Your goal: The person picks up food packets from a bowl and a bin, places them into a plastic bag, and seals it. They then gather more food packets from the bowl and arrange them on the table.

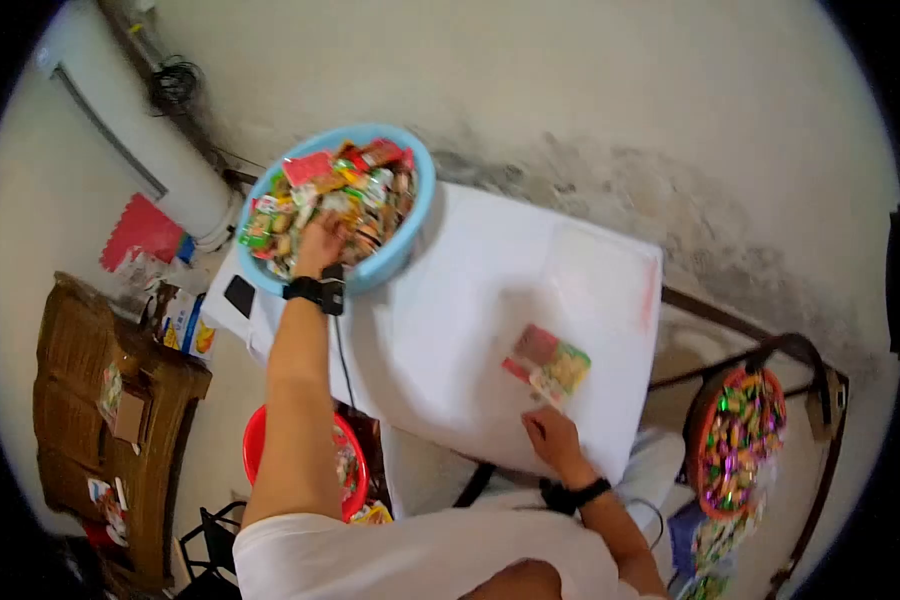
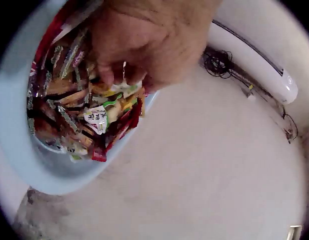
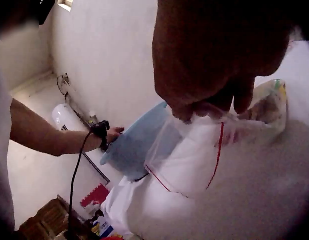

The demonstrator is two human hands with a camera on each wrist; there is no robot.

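My left hand [image 1: 320,243] reaches into a light blue basin [image 1: 410,245] heaped with small wrapped snacks [image 1: 370,190]. In the left wrist view its fingers curl down onto a white and yellow snack packet [image 2: 125,89] at the top of the heap; part of the grip is hidden behind the hand. At the table's near side my right hand [image 1: 555,437] pinches the edge of a clear zip bag [image 3: 187,170] with a red line along its opening. Red and green snack packets [image 1: 560,368] show in that bag, lying on the white table.
A flat clear plastic sheet or bag [image 1: 600,275] lies at the table's far right. A dark phone-like object [image 1: 239,294] is left of the basin. Below stand a red tub [image 1: 255,445] and, at right, an orange basket [image 1: 705,430] of shiny wrapped sweets. The wall borders the table's back.
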